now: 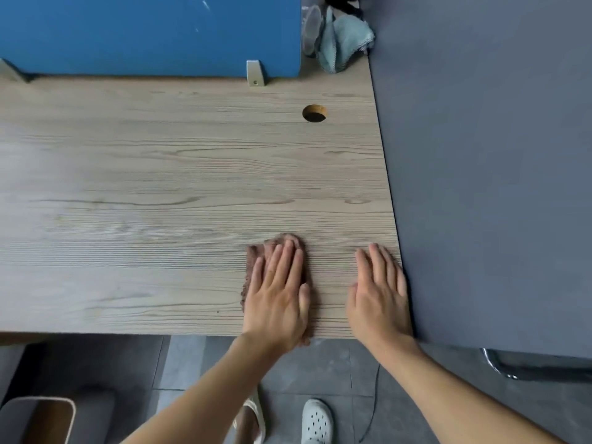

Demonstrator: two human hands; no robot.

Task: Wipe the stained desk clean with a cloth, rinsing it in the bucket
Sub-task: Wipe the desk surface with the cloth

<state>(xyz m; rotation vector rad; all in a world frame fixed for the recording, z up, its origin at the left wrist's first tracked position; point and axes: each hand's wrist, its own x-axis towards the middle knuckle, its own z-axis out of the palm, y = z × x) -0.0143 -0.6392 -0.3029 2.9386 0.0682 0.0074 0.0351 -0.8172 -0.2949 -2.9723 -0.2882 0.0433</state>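
We press our left hand, fingers straight, flat on the crumpled brown terry cloth at the near edge of the pale wood-grain desk. Our right hand lies flat and empty on the desk nearby, against the grey side panel.

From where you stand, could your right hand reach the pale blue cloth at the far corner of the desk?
Probably, with a lean: the right hand lies flat and free, and only bare desk separates it from the pale blue cloth.
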